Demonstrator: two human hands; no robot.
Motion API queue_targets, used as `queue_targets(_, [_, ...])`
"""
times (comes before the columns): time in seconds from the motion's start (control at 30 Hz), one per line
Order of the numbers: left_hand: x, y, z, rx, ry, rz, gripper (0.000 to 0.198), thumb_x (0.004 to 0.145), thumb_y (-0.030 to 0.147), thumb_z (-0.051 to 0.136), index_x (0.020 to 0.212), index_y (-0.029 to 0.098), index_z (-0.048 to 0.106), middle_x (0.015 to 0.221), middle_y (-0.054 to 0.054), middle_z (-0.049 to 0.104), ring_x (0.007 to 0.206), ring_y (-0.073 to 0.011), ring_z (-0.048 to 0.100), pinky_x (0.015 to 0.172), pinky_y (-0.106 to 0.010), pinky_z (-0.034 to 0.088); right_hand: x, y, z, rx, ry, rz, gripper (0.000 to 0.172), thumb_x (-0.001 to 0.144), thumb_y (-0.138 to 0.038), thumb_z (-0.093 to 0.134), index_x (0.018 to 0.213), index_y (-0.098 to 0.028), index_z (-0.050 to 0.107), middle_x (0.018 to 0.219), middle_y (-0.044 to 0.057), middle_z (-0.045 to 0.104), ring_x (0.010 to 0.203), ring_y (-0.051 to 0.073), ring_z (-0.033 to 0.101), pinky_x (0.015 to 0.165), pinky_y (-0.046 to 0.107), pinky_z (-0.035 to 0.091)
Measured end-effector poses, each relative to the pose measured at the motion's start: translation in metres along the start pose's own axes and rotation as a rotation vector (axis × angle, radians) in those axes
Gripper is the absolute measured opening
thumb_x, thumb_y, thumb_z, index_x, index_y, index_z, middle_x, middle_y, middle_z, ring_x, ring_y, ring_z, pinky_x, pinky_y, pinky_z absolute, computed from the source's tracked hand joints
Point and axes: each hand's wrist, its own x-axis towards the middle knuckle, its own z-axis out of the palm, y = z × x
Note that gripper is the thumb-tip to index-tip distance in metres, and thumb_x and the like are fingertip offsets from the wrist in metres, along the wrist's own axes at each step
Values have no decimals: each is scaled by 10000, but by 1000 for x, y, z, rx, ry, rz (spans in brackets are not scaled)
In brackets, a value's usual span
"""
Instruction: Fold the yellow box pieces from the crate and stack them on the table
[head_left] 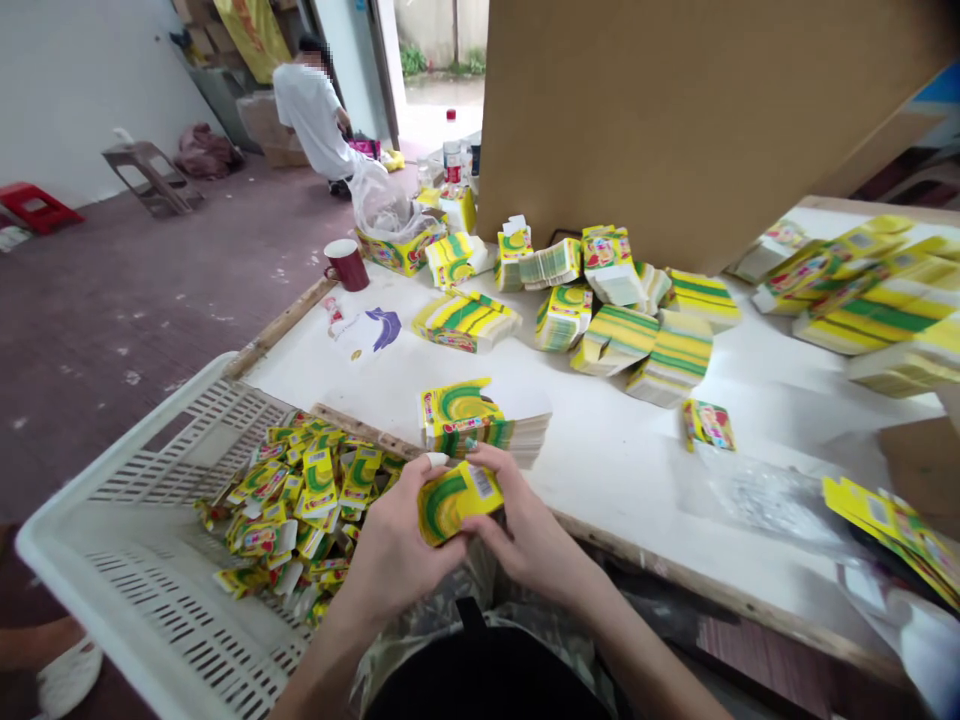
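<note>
Behind a white-topped table [600, 480], a large brown board [637, 120] is standing upright, and a person in a white top [311, 115] is keeping low near the bright doorway [439, 60]. At the table's near edge, a yellow-and-green carton [454, 500] is resting between two hands, just in front of a stack of flat-looking cartons [461, 410]. The left hand [405, 530] is curling around one end; the right hand [517, 520] is pinching the other, beside the barcode [480, 482]. Both grips are fitting closely about the carton, fingers parted only by its thickness. Judging by posture, the step in hand is likely the shaping or folding of this single piece; the next move is probably calling for light, even pressure at both ends, without crushing the card. Containers: at the left, a white slatted crate [187, 590] is holding a loose heap of similar cartons [319, 480], lying at mixed angles, several with flaps projecting. Farther back, a printed box [397, 255] is supporting a clear plastic bag [379, 200], its contents not showing distinctly. Just beside it, a dark red mug [350, 268] is standing upright.
</note>
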Motion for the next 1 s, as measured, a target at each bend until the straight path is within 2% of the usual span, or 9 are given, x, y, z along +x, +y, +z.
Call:
queue_targets(0.1, [-3,-17,-9,114,87,-30,497,749,355,669,1165,214,437,1088,-93,616,1021,-260,615,886,-380,494,13,2,6,-59,109,-36,637,808,-325,689,1347,-189,378,1341,158,470,1286,270,426,1047,437,405])
queue_targets(0.17, [-6,-36,-21,302,270,-86,380,787,367,613,1095,178,494,1101,-138,583,1075,-313,560,930,-465,455,29,7,-2,-175,219,-20,416,836,-337,660,1208,-203,532,1194,126,571,1160,265,514,994,422,437])
queue_targets(0.23, [-10,-57,-31,492,471,-175,457,772,398,613,1119,127,493,1194,-208,521,1179,-389,464,982,-564,383,47,15,-13,-370,322,51,250,868,-297,616,1093,-189,615,1091,127,605,1059,277,539,949,436,443])
queue_targets(0.3, [-13,-70,-36,486,508,-212,494,773,420,615,1149,128,485,1192,-196,522,1198,-386,448,1005,-573,359,62,24,-22,-546,291,139,216,840,-266,645,1030,-162,648,1045,147,615,1002,302,538,901,453,447])
queue_targets(0.47, [-14,-59,-15,27,256,-243,395,790,406,624,1107,188,534,1131,-108,606,1117,-284,552,999,-477,407,75,37,-23,-624,218,179,117,812,-206,659,906,-150,619,937,137,632,918,297,541,842,426,444])
queue_targets(0.6, [-6,-38,13,-449,13,-362,364,780,395,656,1054,180,553,1068,-101,656,1034,-244,616,932,-421,460,68,29,-22,-577,247,194,131,815,-169,631,909,-178,541,863,83,631,832,257,562,748,361,443])
queue_targets(0.67, [-2,-30,25,-668,-13,-388,426,743,407,705,1067,181,545,1063,-107,658,1029,-239,618,913,-399,469,60,20,-23,-470,265,222,162,807,-161,632,903,-191,505,805,42,614,757,224,567,680,319,427])
queue_targets(0.83, [7,-2,37,-1310,259,-308,603,675,613,695,1110,218,559,1123,-96,629,1072,-259,587,896,-369,490,32,-7,-11,-4,3,211,199,767,-126,662,788,-215,485,694,-47,542,638,141,512,591,241,360])
queue_targets(1.0, [20,24,31,-1513,655,-142,495,715,655,595,846,178,606,738,-8,535,693,-144,549,707,-264,511,10,-20,24,532,-132,202,214,737,-179,716,796,-199,511,766,-38,517,712,127,463,648,227,387])
